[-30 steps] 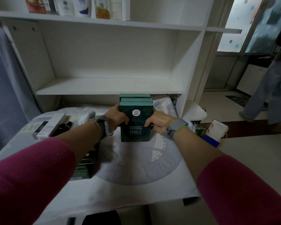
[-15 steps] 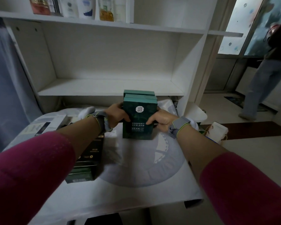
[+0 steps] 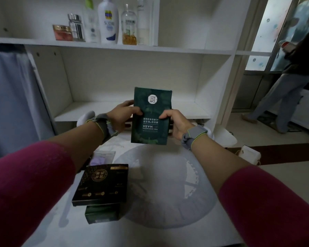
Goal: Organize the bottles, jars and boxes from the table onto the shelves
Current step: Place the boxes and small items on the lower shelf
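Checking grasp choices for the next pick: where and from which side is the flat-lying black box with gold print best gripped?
Probably across its two long side edges, coming from above. The black box lies flat on a dark green box, so only its thin sides offer a grip, and both look free.

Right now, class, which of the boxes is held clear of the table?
The green mask box, gripped between left hand and right hand; the black box and small green box lie on the table.
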A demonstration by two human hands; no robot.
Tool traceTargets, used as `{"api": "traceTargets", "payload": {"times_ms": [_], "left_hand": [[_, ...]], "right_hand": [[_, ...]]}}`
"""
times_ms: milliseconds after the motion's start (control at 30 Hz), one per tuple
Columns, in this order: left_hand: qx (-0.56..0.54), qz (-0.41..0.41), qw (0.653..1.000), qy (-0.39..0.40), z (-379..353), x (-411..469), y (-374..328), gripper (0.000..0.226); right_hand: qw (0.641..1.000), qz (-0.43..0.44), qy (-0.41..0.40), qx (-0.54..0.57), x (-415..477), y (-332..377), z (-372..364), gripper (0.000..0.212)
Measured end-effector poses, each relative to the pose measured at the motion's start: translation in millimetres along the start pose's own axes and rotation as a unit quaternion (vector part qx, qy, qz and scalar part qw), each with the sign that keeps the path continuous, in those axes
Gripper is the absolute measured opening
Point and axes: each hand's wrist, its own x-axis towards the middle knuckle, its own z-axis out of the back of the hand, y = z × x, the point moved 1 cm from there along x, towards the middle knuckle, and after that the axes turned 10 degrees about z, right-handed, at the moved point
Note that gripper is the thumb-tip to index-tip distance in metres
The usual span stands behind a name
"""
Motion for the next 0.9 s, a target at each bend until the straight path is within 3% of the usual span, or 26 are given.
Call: {"api": "traceTargets", "payload": {"times_ms": [100, 433, 733, 900], "left_hand": [[-0.001, -0.002, 1.0, -0.002, 11, -1, -2, 0.06], [-0.038, 0.012, 0.997, -0.059, 56, 8, -5, 0.038], [-0.069, 0.051, 0.993, -0.084, 100, 22, 5, 0.028], [-0.102, 0.062, 0.99, -0.074, 127, 32, 14, 0.033]], "right_hand": [[1.0, 0.0, 0.011, 0.02, 5, 3, -11, 0.011], [0.997, -0.001, 0.052, 0.052, 32, 3, -57, 0.03], [0.996, -0.002, 0.075, 0.056, 62, -7, -104, 0.035], [0.994, -0.019, 0.079, 0.07, 83, -12, -129, 0.051]]}}
